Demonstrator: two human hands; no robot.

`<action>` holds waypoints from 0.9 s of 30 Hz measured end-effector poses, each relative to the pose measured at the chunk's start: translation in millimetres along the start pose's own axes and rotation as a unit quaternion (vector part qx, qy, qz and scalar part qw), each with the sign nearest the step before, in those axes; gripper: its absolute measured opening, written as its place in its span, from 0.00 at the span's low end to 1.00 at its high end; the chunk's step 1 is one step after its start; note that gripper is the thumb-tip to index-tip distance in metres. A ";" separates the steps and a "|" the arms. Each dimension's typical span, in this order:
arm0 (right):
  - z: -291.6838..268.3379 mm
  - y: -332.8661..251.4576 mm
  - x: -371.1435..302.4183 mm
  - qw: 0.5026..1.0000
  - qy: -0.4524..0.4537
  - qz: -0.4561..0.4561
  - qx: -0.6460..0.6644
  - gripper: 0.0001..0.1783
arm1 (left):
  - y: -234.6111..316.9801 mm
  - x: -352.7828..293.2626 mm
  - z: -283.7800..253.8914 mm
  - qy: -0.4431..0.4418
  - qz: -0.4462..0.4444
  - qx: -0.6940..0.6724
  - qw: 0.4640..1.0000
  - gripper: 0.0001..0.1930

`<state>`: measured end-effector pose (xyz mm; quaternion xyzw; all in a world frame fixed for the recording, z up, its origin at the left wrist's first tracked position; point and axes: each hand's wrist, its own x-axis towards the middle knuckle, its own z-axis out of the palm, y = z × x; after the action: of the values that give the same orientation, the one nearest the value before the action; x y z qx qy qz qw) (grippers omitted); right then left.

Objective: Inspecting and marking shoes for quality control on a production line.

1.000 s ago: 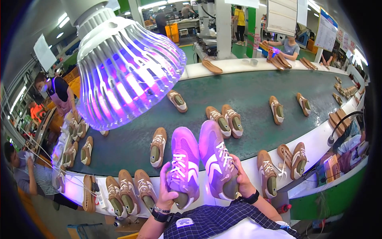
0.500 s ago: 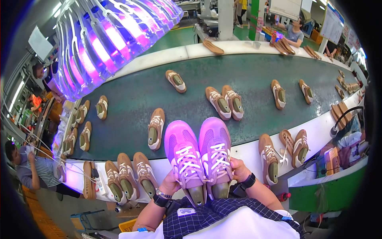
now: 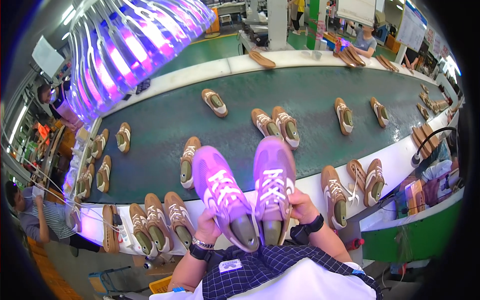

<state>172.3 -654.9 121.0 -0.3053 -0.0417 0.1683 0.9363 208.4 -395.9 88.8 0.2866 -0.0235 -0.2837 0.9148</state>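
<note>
Two sneakers with green lasts inside are held up before me, toes pointing away, tinted purple by the lamp's light. My left hand grips the left sneaker at its outer side near the heel. The right sneaker is in my right hand, the fingers partly hidden behind it. The toes stand apart in a V, while the heels are close together. White laces cross both uppers. Beyond them lies a dark green conveyor belt with several tan sneakers, among them a pair just behind the right toe.
A glowing purple lamp hangs at the upper left. On the near white ledge stand tan sneakers at left and more at right. Soles lie farther right. Co-workers are at the left and far side.
The two sneakers have spread apart at the toes, the left one tilting leftward and the right one rising slightly. The whole view has shifted a little. Both hands keep their hold.
</note>
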 end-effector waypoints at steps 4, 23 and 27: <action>-24.5 -11.6 -1.2 0.993 0.066 -0.072 0.066 0.33 | 10.5 12.9 12.2 -0.010 0.047 -0.033 0.998 0.37; -35.0 21.6 -2.5 0.940 0.278 -0.177 0.087 0.24 | -18.2 15.0 -34.6 0.241 0.086 -0.067 0.964 0.27; -37.2 26.2 -1.4 0.933 0.295 -0.180 0.097 0.23 | -18.4 17.8 -36.6 0.246 0.083 -0.087 0.962 0.28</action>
<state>170.1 -656.3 75.5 -0.2359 0.1989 -0.0970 0.9462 221.5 -399.1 46.2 0.2641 0.2032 -0.1284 0.9341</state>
